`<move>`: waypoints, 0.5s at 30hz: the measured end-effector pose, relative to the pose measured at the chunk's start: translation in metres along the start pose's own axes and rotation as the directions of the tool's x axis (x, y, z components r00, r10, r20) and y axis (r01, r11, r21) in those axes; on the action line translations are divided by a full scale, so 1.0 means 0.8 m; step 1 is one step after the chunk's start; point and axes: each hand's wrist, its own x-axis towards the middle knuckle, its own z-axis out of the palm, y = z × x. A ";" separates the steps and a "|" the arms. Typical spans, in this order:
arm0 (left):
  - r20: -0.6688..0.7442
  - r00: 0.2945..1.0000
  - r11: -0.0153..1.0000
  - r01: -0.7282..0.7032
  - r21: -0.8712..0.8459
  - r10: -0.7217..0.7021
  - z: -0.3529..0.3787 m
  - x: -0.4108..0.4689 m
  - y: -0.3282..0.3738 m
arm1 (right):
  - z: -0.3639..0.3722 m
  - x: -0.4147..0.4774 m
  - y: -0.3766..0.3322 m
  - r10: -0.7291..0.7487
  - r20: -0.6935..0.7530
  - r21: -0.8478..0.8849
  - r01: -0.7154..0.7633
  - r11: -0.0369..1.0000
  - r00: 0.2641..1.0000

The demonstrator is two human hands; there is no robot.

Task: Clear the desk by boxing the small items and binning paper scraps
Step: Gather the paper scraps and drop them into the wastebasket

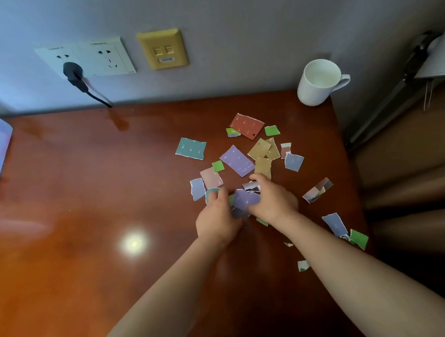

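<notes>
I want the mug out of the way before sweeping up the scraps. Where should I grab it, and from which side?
Probably best to take the mug by its handle, coming in from the right with the right hand. It stands upright at the desk's back right corner, and the handle sticks out to the right, away from the scraps.

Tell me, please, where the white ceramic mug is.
Head view: the white ceramic mug stands on the wooden desk's far right corner, beyond torn paper scraps.

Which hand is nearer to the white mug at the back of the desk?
The right. The right hand sits toward the person and leftwards of the white mug; the left hand is farther left.
</notes>
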 end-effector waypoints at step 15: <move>0.017 1.000 1.000 -0.004 0.030 0.004 -0.006 0.006 0.004 | 0.001 -0.001 -0.005 -0.035 -0.015 -0.098 0.033 0.995 0.999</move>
